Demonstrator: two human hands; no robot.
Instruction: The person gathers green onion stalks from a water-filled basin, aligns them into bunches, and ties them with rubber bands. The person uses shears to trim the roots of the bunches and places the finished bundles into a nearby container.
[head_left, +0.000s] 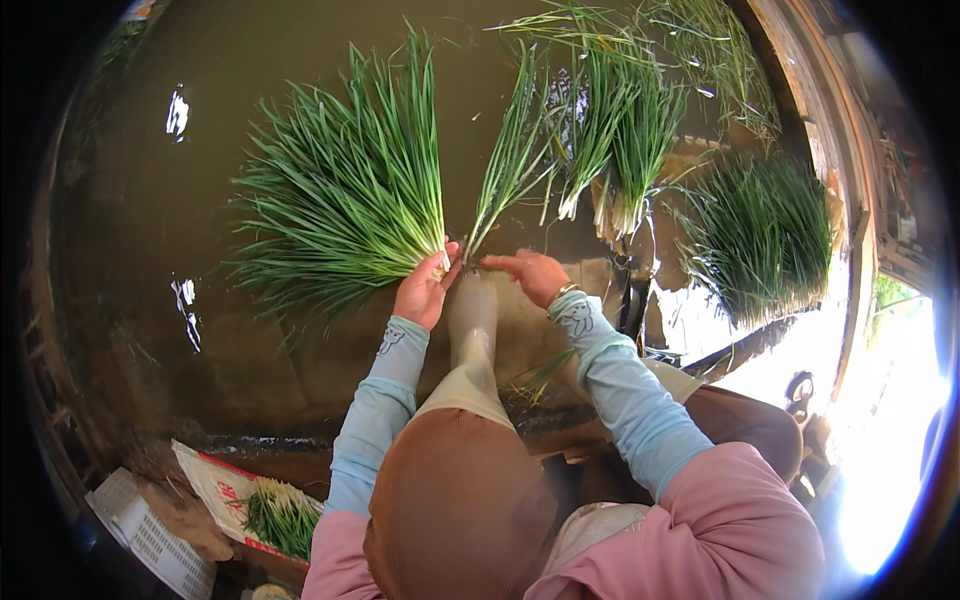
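My left hand (422, 294) grips a wide, fanned bunch of green scallions (360, 180) by its pale root ends. The leaves spread up and to the left over the murky water. A thin bunch of scallions (510, 157) lies with its dark, rooty end between my two hands; whether my left fingertips touch it I cannot tell. My right hand (536, 276) is just right of that end, index finger stretched toward it and the other fingers curled, with nothing visible in it. Farther right, more scallion bunches (634, 142) lie with white ends toward me.
Brown water (187, 360) surrounds my booted leg (474, 322). A dense stack of scallions (765, 232) stands at the right by a wooden edge (862, 277). Loose leaves (712, 60) float at upper right. Lower left are scallions (281, 514) on a printed sack (214, 480) and a white plastic crate (161, 544).
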